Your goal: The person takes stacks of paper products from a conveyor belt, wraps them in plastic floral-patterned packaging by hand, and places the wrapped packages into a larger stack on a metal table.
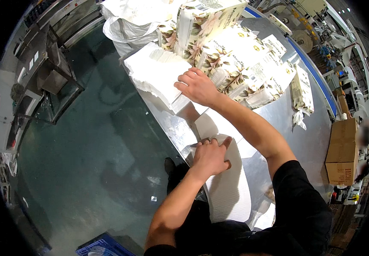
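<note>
My left hand (211, 158) lies on a long stack of white tissues (231, 194) at the near edge of the metal table, its thumb and index finger spread apart. Farther up, my right hand (198, 87) has its fingers curled at the right edge of a larger pile of white tissues (157, 72); the fingertips are partly hidden. Between the hands lies a flat white sheet (219, 126). Right of my right hand, several floral-printed tissue packs (240, 64) are heaped together, and one stands upright at the back.
A white plastic bag (129, 30) sits at the table's far left corner. One tissue pack (301, 91) lies apart on the metal table (278, 136). Cardboard boxes (341, 151) stand beyond its right edge, near machinery. A blue crate (103, 245) is on the floor at lower left.
</note>
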Tool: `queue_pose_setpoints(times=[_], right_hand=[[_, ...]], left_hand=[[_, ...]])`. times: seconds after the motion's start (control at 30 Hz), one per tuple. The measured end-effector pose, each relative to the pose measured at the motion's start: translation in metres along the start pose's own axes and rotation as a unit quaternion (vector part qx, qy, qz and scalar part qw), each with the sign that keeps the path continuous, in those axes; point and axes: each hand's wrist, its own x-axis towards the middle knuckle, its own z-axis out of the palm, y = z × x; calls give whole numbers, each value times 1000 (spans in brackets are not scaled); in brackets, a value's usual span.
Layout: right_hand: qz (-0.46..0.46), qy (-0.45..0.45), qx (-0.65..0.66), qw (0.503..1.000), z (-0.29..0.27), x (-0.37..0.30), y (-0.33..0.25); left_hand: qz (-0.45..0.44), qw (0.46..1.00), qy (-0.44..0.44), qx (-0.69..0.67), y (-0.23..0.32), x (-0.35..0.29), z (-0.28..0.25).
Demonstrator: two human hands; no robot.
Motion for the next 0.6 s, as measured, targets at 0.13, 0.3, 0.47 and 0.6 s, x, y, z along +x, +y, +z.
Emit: queue_pose_setpoints(times=[0.13,0.3,0.47,0.6], right_hand=[[-13,7,-17,1000,3,1,-1],[-16,34,-12,999,3,3,-2],[-15,39,9,999,6,5,0],[-20,26,30,999,5,6,0]], left_hand=[[-3,1000,-18,-3,0,1,-4],[-6,1000,-15,11,1,0,-4],[-7,1000,-19,19,1,2,-3],[-7,1000,-13,24,2,2,2]])
